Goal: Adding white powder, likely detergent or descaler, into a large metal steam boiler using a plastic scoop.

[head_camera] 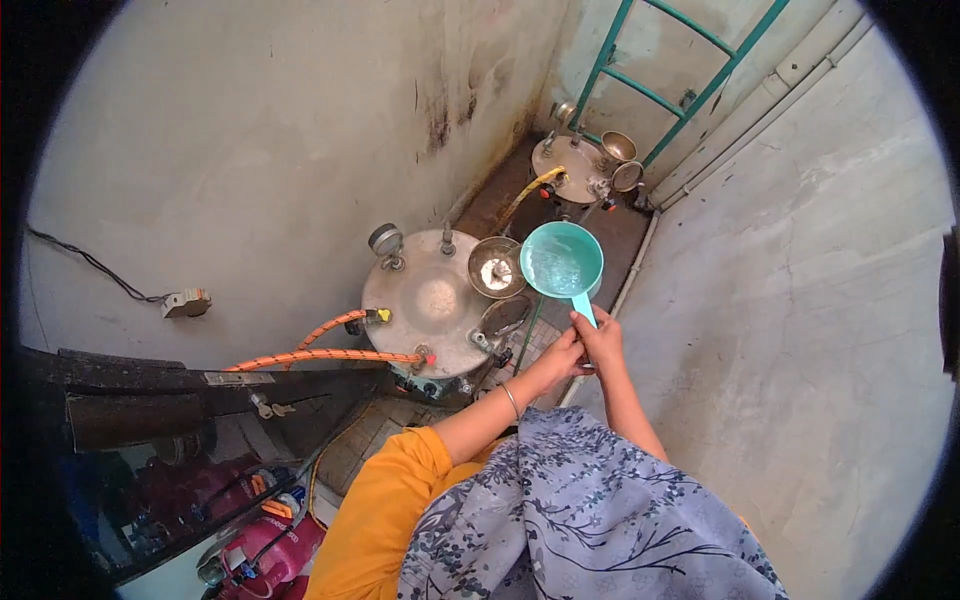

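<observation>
A turquoise plastic dipper (562, 259) with clear water in it is held by its handle, just right of the near metal tank. My right hand (600, 339) is closed round the handle. My left hand (564, 355) touches the right hand from below at the handle's end; whether it also grips the handle is partly hidden. The round metal lid of the near tank (416, 292) carries a pressure gauge (386, 240), valves and orange hoses (322, 355). A metal funnel cup (496, 268) on its edge adjoins the dipper's rim, with a round strainer-like cover (505, 316) below it.
A second metal tank (574, 169) with a yellow hose stands in the far corner under a green metal ladder (645, 90). Walls close in on both sides, with a pipe (637, 262) along the right wall's foot. Pink cylinders (281, 544) and a dark door with keys (271, 406) are at lower left.
</observation>
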`<state>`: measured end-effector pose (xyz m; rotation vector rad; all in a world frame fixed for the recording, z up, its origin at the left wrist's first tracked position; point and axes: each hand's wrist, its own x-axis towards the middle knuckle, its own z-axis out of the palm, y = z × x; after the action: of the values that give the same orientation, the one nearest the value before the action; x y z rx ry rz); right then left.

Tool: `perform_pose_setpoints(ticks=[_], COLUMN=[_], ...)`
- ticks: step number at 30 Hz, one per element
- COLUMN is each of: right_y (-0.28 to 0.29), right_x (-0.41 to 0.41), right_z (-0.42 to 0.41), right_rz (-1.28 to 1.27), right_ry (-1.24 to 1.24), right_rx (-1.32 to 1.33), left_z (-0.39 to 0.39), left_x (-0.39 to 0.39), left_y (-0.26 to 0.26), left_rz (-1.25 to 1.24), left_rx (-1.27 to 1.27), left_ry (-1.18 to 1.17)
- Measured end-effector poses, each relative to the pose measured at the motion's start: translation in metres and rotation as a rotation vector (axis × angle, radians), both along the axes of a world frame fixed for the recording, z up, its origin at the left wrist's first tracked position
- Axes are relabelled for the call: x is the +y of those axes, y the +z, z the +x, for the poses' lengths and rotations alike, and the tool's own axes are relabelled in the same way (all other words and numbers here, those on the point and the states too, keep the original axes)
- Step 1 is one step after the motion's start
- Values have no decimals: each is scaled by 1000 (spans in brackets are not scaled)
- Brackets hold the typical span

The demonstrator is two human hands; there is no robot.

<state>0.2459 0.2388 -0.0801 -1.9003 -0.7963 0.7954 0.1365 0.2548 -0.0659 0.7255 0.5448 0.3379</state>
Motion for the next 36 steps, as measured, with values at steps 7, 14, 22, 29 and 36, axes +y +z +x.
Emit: perform_pose_setpoints(ticks=[7,14,22,29,36], right_y=[20,9,28,31,34], right_x=[3,1,5,8,10], right_z=[-7,0,-7,-6,-7], right_rz=[-23,-7,-77,-123,-115], right_ry=[27,22,40,69,76], right_rx=[-74,-61,-139,-208,-248], left_z=[-3,-1,-2,0,1], left_x=[1,2,3,7,7], left_y=[6,9,13,4,5], left_rz=[-24,-17,-33,-37,-55], left_rx=[-16,-2,9,-14,-34], left_ry=[15,-1,28,0,9])
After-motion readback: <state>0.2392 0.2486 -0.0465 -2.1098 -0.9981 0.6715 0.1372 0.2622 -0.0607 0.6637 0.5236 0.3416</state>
